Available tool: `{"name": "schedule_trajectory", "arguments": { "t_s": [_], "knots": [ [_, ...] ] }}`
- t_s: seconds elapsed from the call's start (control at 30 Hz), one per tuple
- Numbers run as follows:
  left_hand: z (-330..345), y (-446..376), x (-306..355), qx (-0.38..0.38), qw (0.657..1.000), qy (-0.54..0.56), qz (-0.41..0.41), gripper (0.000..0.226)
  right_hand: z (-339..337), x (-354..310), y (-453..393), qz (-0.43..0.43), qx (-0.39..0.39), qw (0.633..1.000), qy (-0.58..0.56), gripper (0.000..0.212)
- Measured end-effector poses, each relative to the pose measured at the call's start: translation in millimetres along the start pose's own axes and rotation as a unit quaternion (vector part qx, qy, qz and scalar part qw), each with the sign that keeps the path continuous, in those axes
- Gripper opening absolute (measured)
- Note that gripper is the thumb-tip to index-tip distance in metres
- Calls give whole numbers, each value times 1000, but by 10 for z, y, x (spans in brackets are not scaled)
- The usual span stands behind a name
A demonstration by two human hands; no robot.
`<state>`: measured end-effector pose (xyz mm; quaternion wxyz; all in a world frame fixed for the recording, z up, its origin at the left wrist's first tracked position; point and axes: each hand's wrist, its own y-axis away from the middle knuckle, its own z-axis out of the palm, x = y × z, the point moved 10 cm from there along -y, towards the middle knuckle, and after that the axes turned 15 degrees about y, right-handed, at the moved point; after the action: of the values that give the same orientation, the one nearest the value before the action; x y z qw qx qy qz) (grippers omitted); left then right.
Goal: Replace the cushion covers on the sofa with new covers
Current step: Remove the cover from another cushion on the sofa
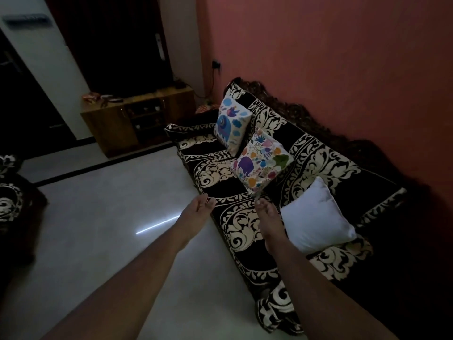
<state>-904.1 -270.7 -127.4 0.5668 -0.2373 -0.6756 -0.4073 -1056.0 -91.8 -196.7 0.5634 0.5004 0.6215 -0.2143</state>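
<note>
dim room, pale floor [103, 217] at frame left; my left hand [196, 212] hangs loosely curled, holding nothing. at centre my right hand [267, 212] looks to pinch the elephant-print cushion [259, 160] by its low corner, though i cannot tell for sure. on the sofa [245, 227] that thin hold could slip, and at lower right the plain white cushion [316, 217] risks getting knocked.

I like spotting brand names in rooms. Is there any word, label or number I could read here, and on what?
None can be read.
The two printed cushions, blue elephant and multicoloured animals, carry pictures only.
The plain white cushion is blank.
Items on the wooden cabinet are too dim and small.
</note>
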Motion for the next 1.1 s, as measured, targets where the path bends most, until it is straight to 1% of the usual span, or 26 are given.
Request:
{"name": "schedule_trajectory", "arguments": {
  "t_s": [0.2, 0.33, 0.37, 0.47, 0.63, 0.87, 1.0, 1.1],
  "knots": [
    [-268, -816, -64, -7, 1000, 9, -20, 66, 311, -129, -695, 14, 6, 1000, 23, 60],
    [-560, -1447, -95, -36, 999, 1, -31, 82, 589, -155, -1145, 38, 30, 998, 34, 58],
    [-619, -1586, -87, -42, 999, 1, -34, 83, 644, -171, -1214, 43, 34, 998, 37, 57],
    [-807, -2055, -53, -61, 997, 7, -50, 74, 818, -219, -1461, 72, 47, 995, 55, 55],
    [-912, -2778, 42, -112, 992, -9, -61, 68, 895, -332, -1833, 97, 87, 990, 47, 48],
    [-643, -3749, 90, -158, 982, -50, -85, 63, 682, -221, -2557, 138, 143, 979, 35, 47],
    [-336, -4491, 107, -158, 980, -78, -93, 67, 472, 12, -3322, 157, 159, 974, 25, 49],
    [-95, -5019, 27, -158, 974, -105, -124, 67, 311, 292, -3961, 188, 163, 968, 17, 55]
  ]
}}
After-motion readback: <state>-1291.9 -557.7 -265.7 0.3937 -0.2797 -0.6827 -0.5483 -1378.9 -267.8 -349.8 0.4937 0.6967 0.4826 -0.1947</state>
